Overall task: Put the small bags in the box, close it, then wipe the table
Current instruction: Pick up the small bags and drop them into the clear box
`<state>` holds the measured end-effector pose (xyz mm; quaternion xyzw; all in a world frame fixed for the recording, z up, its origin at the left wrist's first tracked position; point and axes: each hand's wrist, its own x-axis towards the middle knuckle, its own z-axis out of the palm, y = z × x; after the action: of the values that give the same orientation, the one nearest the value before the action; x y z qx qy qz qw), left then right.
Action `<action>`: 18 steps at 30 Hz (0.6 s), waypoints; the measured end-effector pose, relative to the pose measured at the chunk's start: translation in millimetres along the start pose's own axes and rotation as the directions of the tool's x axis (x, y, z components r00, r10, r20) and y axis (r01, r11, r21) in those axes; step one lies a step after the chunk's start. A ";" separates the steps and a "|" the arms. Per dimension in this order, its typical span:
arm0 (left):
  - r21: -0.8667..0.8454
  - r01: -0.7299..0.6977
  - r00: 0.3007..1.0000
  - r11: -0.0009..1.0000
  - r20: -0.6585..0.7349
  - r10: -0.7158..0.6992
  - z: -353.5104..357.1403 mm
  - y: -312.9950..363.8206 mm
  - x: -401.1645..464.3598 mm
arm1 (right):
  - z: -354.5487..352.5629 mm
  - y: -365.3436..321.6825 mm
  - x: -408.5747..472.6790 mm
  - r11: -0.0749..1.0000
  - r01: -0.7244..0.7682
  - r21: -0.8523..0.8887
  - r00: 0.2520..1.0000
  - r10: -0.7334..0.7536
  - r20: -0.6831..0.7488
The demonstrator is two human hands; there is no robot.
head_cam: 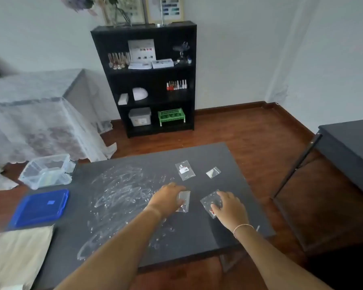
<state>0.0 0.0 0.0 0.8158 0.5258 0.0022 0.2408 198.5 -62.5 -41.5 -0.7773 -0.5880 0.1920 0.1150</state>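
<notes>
Several small clear bags lie on the right half of the dark table [197,237]. My left hand [168,197] rests on one bag [184,200], fingers curled over it. My right hand [228,206] presses on another bag [210,200] with red bits inside. Two more bags lie farther back: a labelled one [184,170] and a tiny one [213,172]. The clear plastic box [47,171] stands open at the table's far left corner. Its blue lid [41,208] lies flat in front of it. A beige cloth [17,254] sits at the near left.
Wet smears [122,191] cover the table's middle. A black bookshelf [147,80] stands against the far wall. A lace-covered table [36,114] is at the left, a dark cabinet [333,174] at the right, wooden floor between.
</notes>
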 end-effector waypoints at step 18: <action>0.243 -0.036 0.977 0.969 0.211 -0.017 15.9 -1.0 52.0 | 6.4 -4.1 34.1 0.956 -0.273 0.106 0.959 0.262 0.109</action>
<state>26.5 38.7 -27.4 0.8374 0.4895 -0.1482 0.1927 200.1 -29.0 -51.2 -0.8315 -0.4694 0.2771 0.1068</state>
